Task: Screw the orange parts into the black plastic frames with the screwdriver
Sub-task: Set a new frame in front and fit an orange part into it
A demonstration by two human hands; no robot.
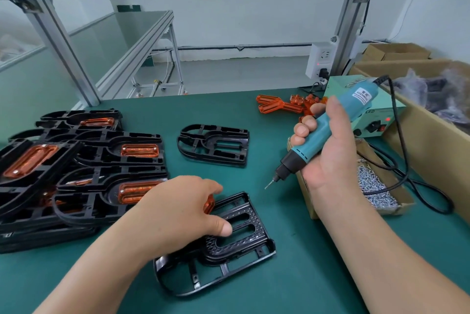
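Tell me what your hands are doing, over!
Left hand holds an orange part on the near black frame. Right hand grips the screwdriver, bit in the air. Nothing blocking the frame. Over.

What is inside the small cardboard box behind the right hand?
Small silver screws lie in the cardboard box. The right hand hides the box's left part.

Left hand (183, 209) low, fingers (203, 184) round orange part (209, 204); right hand (328, 153) raised, fist round screwdriver (356, 101).
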